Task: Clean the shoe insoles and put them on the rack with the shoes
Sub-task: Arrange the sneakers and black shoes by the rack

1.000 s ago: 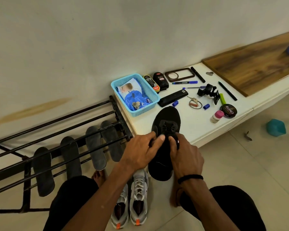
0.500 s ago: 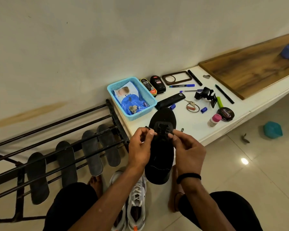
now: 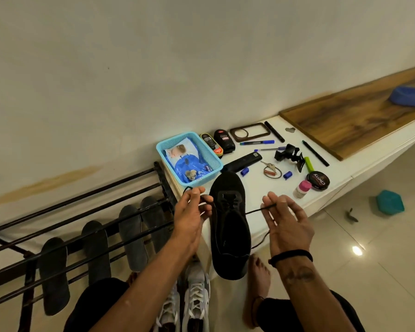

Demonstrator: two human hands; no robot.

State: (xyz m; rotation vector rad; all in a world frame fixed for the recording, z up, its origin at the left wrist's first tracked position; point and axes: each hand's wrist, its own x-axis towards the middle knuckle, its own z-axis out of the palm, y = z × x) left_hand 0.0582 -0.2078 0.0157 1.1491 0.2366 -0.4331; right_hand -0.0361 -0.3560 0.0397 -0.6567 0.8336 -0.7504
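Observation:
A black shoe [image 3: 230,226] lies toe-away on the edge of the white ledge [image 3: 326,195], its heel hanging over the floor. My left hand [image 3: 192,212] pinches one end of its black lace [image 3: 207,198] to the left of the shoe. My right hand [image 3: 283,219] pinches the other lace end to the right, pulled taut. Several dark insoles [image 3: 132,236] lean against the black metal rack [image 3: 77,207] on the left. A pair of white and grey sneakers [image 3: 185,305] stands on the floor between my knees.
On the ledge are a blue basket [image 3: 211,159] holding a blue packet, polish bottles [image 3: 223,140], a polish tin [image 3: 318,179], pens, keys [image 3: 270,168], a remote and a wooden board [image 3: 359,116]. A teal object [image 3: 389,202] lies on the tiled floor. My bare foot [image 3: 256,286] is under the shoe.
Both hands have moved apart from the shoe's tongue, drawing the lace ends out to the left and right. The camera has shifted slightly.

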